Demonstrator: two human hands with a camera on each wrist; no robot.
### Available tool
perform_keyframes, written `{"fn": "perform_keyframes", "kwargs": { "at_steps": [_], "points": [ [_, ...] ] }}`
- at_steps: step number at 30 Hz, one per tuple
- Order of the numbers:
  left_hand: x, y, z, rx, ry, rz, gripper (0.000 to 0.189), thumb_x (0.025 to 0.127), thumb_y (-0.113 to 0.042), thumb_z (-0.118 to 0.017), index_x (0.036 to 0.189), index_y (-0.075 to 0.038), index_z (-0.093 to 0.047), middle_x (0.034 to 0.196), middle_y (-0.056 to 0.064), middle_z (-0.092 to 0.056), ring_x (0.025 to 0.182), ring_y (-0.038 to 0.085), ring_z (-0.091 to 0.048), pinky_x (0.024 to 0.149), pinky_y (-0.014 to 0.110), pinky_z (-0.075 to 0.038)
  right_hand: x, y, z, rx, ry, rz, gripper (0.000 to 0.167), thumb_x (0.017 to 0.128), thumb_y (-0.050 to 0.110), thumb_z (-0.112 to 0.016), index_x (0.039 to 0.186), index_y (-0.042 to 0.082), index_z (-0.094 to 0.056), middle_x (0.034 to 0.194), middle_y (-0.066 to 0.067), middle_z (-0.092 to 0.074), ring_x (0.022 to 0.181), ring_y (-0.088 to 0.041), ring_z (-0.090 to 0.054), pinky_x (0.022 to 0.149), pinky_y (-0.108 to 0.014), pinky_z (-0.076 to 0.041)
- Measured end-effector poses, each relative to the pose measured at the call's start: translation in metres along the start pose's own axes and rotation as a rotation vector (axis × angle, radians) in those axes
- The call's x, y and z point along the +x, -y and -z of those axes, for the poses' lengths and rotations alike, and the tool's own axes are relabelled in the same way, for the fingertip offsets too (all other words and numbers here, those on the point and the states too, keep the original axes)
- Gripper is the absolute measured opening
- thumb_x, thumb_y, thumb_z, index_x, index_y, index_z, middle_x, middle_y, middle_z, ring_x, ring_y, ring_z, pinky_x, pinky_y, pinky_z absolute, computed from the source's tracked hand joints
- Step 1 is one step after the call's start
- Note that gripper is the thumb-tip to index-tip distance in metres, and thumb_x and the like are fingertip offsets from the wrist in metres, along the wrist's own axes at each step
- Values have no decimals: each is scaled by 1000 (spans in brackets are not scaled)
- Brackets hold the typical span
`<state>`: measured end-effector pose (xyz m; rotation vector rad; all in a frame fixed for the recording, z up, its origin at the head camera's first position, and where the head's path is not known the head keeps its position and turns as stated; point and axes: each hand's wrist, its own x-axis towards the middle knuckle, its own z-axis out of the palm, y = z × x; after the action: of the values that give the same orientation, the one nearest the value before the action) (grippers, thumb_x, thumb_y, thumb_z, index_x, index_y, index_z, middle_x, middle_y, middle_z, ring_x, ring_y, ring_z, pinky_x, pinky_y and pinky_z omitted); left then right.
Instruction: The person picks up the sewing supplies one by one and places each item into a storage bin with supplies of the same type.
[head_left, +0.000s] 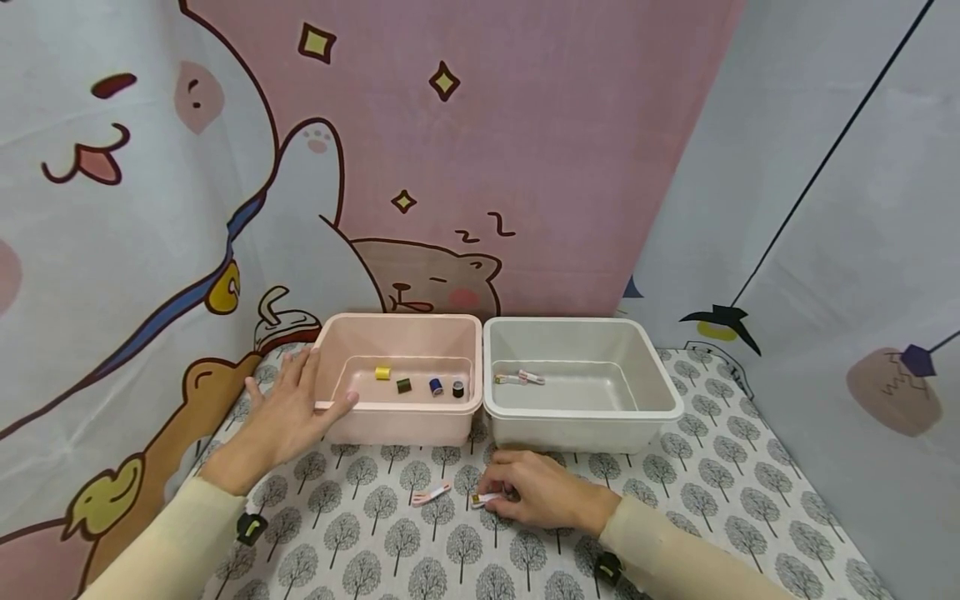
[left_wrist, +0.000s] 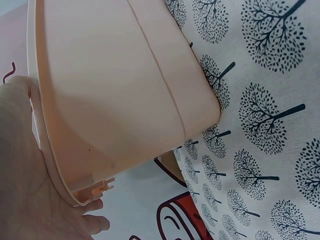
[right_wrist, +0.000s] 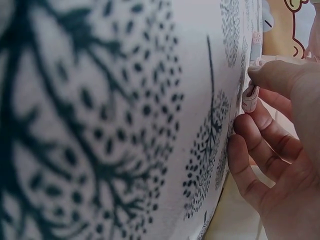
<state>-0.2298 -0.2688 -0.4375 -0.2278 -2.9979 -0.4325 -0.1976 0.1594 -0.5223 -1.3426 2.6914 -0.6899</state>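
My left hand (head_left: 288, 417) rests on the front-left corner of the pink bin (head_left: 405, 425), its fingers straight along the side and the thumb over the rim. The left wrist view shows the same hand against the pink bin's rim (left_wrist: 42, 100). My right hand (head_left: 536, 487) pinches a small white strip with pink marks (head_left: 487, 499) between thumb and fingers, low at the cloth. Close up in the right wrist view, this marked strip (right_wrist: 250, 102) is partly covered by the fingers. A similar white-and-pink strip (head_left: 431, 494) lies on the cloth to its left.
Beside the pink bin stands a white bin (head_left: 585, 429) with small white-and-pink pieces (head_left: 531, 377) inside. Several small spools lie in the pink bin, among them a yellow spool (head_left: 382, 373) and a blue spool (head_left: 436, 387). Tree-print cloth (head_left: 397, 542) covers the table.
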Motion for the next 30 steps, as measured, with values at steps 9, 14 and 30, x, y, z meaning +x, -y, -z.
{"fn": "perform_keyframes", "kwargs": {
  "at_steps": [9, 14, 30],
  "points": [
    [0, 0, 0, -2, 0, -4, 116, 113, -82, -46, 185, 2, -12, 191, 37, -13, 175, 70, -12, 122, 104, 5, -1, 2, 3, -6, -4, -10, 15, 106, 29, -88, 121, 28, -87, 111, 13, -76, 94, 3, -68, 82, -13, -59],
    [0, -1, 0, -6, -4, -4, 116, 112, -82, -46, 185, 2, -13, 191, 37, -14, 175, 69, -12, 123, 104, 5, -1, 4, 5, -3, -6, -13, 17, 106, 27, -88, 122, 26, -87, 111, 11, -76, 94, 4, -68, 83, -12, -59],
    [0, 0, -1, -8, -11, -2, 117, 112, -83, -47, 185, 2, -13, 191, 37, -15, 175, 70, -13, 122, 105, 4, -1, 16, 18, 9, -28, -1, 22, 105, 20, -87, 126, 24, -87, 113, 11, -76, 83, 2, -64, 77, -12, -57]
  ]
}}
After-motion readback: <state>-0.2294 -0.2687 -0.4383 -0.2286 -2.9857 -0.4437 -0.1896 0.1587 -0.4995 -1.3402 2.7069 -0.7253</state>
